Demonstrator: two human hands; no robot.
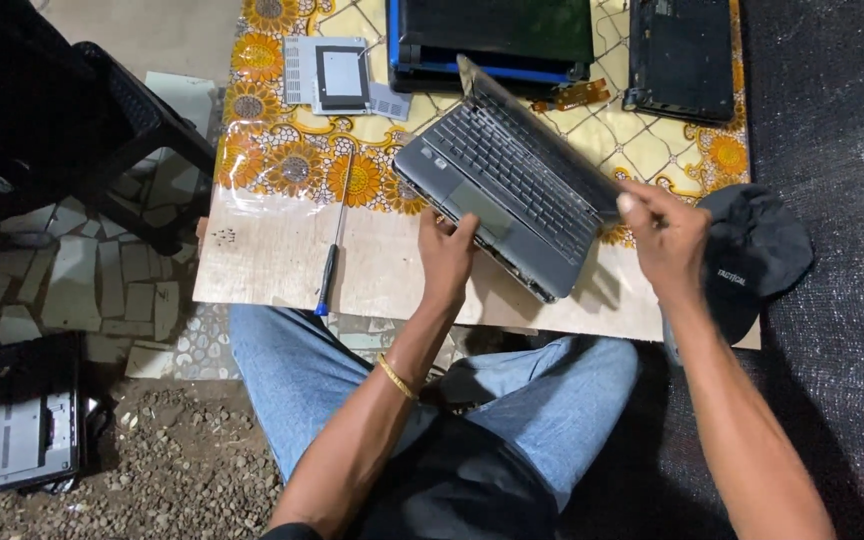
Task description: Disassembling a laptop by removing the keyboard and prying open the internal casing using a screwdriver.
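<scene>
Our left hand (446, 252) gripped the near edge of the grey laptop (508, 190), fingers curled over the palm rest just beside the touchpad. Our right hand (668, 238) was closed around the laptop's right corner, near the hinge, thumb up against the side of the half-open lid. The laptop sat skewed across the low table (272, 262), its keyboard facing up and its screen tilted back only partway, one front corner reaching toward the table's near edge.

On our left wrist we wore a thin gold bangle (395, 377). To the left of the left hand, well apart from it, a long screwdriver with a blue handle (333, 245) lay on the bare wood, its shaft running up onto the orange flowered cloth (292, 160). Farther up that cloth lay a small grey cover panel (337, 75). Behind the grey laptop stood a black laptop with a blue edge (492, 40), and to its right another dark laptop base (680, 55). A dark cap (757, 255) rested just beside our right hand, at the table's right end. On the ground to our left lay a further grey laptop shell (12, 440).
</scene>
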